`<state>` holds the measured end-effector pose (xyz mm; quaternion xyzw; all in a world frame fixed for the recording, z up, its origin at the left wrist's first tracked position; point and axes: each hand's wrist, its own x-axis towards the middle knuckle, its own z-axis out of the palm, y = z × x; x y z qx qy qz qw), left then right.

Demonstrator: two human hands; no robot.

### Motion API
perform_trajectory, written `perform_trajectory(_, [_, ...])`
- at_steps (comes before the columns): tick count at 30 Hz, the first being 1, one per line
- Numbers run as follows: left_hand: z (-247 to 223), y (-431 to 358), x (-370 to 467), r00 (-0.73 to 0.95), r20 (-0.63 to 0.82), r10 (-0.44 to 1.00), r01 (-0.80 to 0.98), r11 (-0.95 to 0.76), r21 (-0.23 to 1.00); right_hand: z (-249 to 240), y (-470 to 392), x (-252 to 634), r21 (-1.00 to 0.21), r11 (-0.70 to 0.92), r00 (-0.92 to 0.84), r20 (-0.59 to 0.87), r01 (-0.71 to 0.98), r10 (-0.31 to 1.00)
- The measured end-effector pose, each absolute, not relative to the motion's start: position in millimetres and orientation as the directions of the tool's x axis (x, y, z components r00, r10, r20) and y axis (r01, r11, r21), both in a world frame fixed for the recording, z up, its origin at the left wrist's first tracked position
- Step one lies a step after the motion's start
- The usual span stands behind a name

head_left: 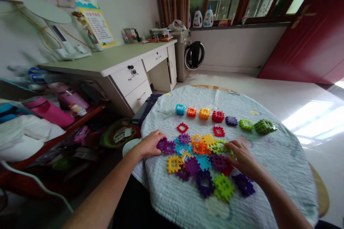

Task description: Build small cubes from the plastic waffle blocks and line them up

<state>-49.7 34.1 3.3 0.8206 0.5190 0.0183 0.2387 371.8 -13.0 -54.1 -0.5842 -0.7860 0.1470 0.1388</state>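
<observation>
My left hand (152, 144) is at the left edge of a loose pile of plastic interlocking tiles, its fingers and thumb closed around a purple interlocking tile (161, 144). On the pile's right side, my right hand (244, 154) has its fingers and thumb around a lime-green interlocking tile (231, 151), partly hidden by the fingers. Between the hands lie an orange tile (200, 147), a blue tile (203, 162), a yellow tile (174, 164) and a purple tile (192, 166). Nearer to me are a dark purple tile (205, 184) and a green tile (224, 187).
A row of stacked tiles by colour runs across the cloth-covered round table (279, 171), from a blue stack (180, 109) to a green stack (264, 126). Two red tiles lie before the row. Beyond stand a desk (113, 55) and a washing machine (184, 55) with its door ajar.
</observation>
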Motion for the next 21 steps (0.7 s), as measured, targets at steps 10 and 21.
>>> perform_trajectory(10, [1.7, 51.9, -30.6, 0.342, -0.041, 0.939, 0.668, -0.212, 0.713, -49.7, -11.7, 369.0, -0.402, 0.261, -0.265, 0.046, 0.878, 0.963])
perform_trajectory(21, [-25.9, 57.6, -28.7, 0.187, 0.139, 0.973, 0.917, -0.223, 0.329, -48.2, -12.0, 368.9, -0.416, 0.267, -0.269, 0.054, 0.87, 0.962])
